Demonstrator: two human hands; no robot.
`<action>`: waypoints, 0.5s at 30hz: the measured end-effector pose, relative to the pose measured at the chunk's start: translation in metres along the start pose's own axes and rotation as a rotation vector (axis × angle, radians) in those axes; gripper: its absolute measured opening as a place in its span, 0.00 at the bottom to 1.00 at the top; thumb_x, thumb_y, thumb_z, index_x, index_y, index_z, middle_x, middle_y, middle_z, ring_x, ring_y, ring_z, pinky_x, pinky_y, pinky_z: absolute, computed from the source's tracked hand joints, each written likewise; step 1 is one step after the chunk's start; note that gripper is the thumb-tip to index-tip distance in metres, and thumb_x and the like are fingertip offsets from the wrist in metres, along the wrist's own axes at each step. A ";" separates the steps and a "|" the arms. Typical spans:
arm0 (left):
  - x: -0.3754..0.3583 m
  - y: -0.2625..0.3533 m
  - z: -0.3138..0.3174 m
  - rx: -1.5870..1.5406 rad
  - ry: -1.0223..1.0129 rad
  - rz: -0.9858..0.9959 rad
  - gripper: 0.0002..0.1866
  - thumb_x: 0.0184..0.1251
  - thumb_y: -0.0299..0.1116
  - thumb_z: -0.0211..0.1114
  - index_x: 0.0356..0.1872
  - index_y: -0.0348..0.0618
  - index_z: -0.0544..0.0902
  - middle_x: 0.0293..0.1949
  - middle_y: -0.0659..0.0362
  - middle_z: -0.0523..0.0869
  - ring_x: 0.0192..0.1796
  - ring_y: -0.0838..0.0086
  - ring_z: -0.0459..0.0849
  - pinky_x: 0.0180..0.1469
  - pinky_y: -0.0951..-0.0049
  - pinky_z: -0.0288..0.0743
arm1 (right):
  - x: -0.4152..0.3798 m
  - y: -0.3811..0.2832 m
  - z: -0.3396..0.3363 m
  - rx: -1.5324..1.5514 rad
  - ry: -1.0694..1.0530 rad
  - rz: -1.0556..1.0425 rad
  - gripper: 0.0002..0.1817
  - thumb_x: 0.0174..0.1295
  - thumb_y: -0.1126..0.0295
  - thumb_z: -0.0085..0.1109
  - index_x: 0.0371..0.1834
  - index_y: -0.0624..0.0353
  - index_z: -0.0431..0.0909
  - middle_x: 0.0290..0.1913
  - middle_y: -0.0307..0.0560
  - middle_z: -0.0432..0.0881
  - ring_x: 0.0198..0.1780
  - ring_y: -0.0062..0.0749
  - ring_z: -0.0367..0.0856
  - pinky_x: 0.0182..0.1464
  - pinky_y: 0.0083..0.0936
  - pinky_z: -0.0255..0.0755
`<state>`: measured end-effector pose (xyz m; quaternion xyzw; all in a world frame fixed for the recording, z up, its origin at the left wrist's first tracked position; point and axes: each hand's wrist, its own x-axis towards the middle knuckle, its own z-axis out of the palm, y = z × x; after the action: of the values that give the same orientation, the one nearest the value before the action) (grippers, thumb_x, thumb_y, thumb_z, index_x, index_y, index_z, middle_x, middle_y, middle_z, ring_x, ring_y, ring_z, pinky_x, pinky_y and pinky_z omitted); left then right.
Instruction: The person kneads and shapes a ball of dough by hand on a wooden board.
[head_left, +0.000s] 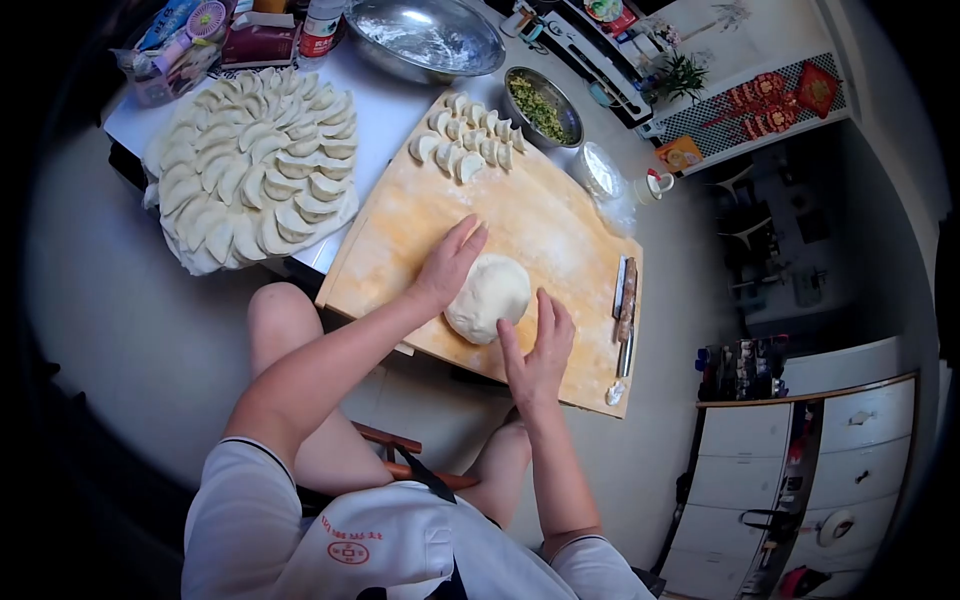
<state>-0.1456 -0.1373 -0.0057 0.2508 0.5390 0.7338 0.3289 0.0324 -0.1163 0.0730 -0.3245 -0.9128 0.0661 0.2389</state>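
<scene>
A smooth, pale round lump of dough (490,297) rests near the front edge of the floured wooden board (550,215). My left hand (452,265) lies against the dough's left side, its fingers stretched out and close together. On the opposite side, my right hand (542,352) is spread, with the thumb at the dough's lower right edge and the fingers apart. Neither hand grips anything. Several folded dumplings (465,135) stand in rows at the board's far end.
A floured tray of many dumplings (250,170) is at the left. Behind the board are a large metal basin (425,35) and a bowl of green filling (540,108). A knife-like tool with a brown, mottled part (627,300) lies along the board's right edge, beside a plastic bag (605,185).
</scene>
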 end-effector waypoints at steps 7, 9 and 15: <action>0.005 -0.011 -0.003 0.049 -0.002 0.067 0.36 0.77 0.54 0.52 0.71 0.31 0.66 0.69 0.42 0.71 0.71 0.57 0.69 0.71 0.67 0.62 | 0.068 0.018 0.086 -0.173 -0.083 -0.178 0.32 0.60 0.43 0.59 0.63 0.47 0.77 0.65 0.55 0.73 0.66 0.56 0.70 0.64 0.46 0.66; 0.004 -0.006 -0.003 0.063 0.007 0.049 0.36 0.77 0.53 0.52 0.71 0.31 0.65 0.69 0.42 0.71 0.72 0.57 0.69 0.72 0.67 0.61 | 0.100 0.020 0.078 -0.032 -0.267 0.041 0.31 0.61 0.41 0.57 0.61 0.48 0.79 0.65 0.54 0.76 0.65 0.55 0.72 0.63 0.45 0.68; 0.008 -0.008 -0.003 -0.050 -0.013 -0.009 0.34 0.80 0.49 0.51 0.73 0.29 0.62 0.69 0.48 0.71 0.71 0.68 0.68 0.73 0.72 0.58 | 0.116 0.054 0.084 0.288 -0.184 0.302 0.34 0.65 0.40 0.54 0.60 0.58 0.80 0.57 0.62 0.81 0.59 0.58 0.77 0.63 0.42 0.68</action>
<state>-0.1516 -0.1315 -0.0142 0.2449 0.5194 0.7439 0.3418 -0.0559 0.0009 0.0303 -0.4125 -0.8531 0.2600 0.1856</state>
